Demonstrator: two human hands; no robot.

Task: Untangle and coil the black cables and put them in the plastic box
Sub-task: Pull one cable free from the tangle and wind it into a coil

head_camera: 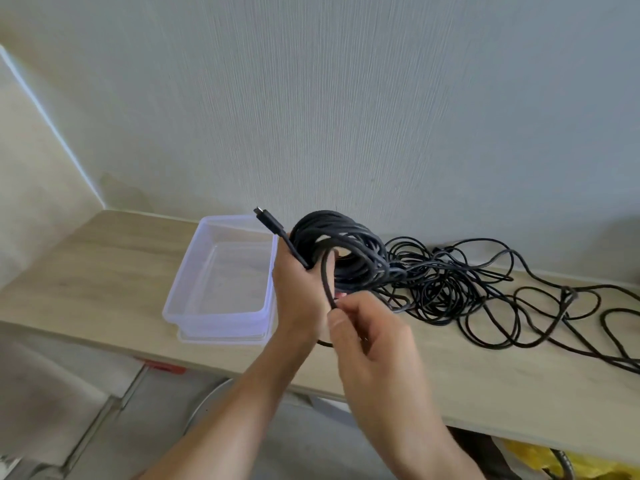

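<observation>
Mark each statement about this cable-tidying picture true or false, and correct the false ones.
1. A coiled cable already lies in the box. False: the plastic box holds no cable.
2. The left grip holds a coil of black cable. True.
3. The right grip lies flat on the table. False: the right grip pinches a cable strand above the table.
4. A loose tangle of cable lies on the table, right of both grips. True.
5. The plug points down into the box. False: the plug sticks up from the left grip, towards the wall.
</observation>
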